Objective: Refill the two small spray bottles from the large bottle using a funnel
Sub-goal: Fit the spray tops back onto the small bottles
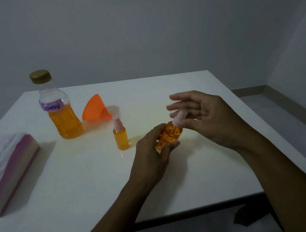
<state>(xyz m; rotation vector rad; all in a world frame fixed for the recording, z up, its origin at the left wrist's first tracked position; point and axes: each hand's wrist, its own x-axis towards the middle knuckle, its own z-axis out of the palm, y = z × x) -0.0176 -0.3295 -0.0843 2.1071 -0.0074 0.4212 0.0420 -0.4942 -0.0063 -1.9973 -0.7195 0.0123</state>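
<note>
My left hand (153, 151) grips a small spray bottle (170, 134) of orange liquid, tilted to the right above the table. My right hand (204, 116) is at its pale pink spray head (180, 118), thumb and fingers around it, fingers blurred. A second small spray bottle (121, 137), full of orange liquid with its pink head on, stands upright left of my hands. The orange funnel (96, 108) lies on its side behind it. The large bottle (59, 108), labelled "Spray", gold cap on, about half full, stands at the back left.
A white table (98, 181) carries everything. A pack of tissues or cloths with a pink edge (5, 168) lies at the left edge. A grey wall is behind the table and the floor shows at right.
</note>
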